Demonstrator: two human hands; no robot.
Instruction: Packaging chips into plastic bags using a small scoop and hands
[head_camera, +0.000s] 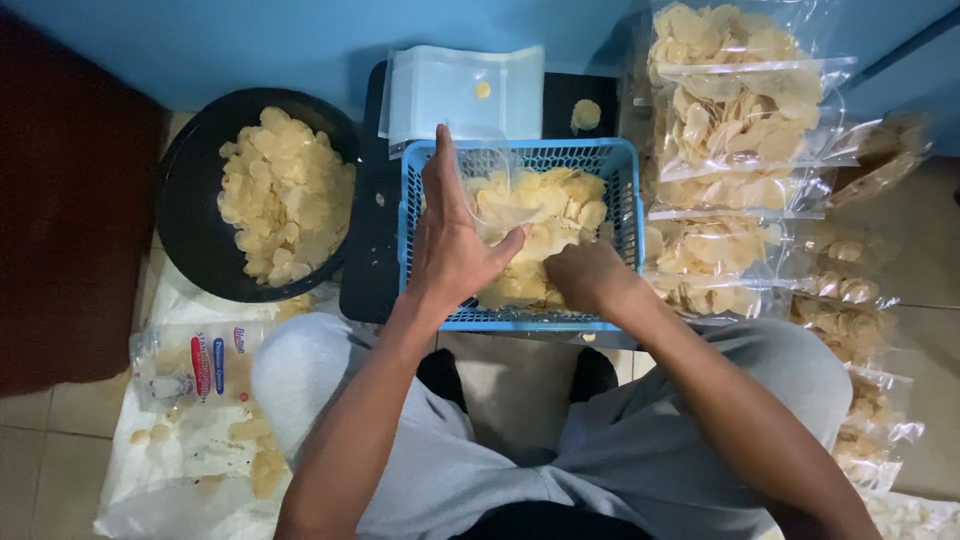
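From overhead, the left hand (452, 240) is pinching a clear bag (487, 180) open over the blue basket (415, 215) of pale crackers (560, 205). The right hand (585, 275) is closing around crackers inside the basket.

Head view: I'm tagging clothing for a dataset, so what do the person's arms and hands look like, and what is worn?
Both forearms are bare, with no sleeves in sight. The left hand and right hand wear no gloves, and no rings, watch or bracelets show. The only clothing seen is light grey trousers over the knees; a dark edge at the bottom of the frame cannot be told.
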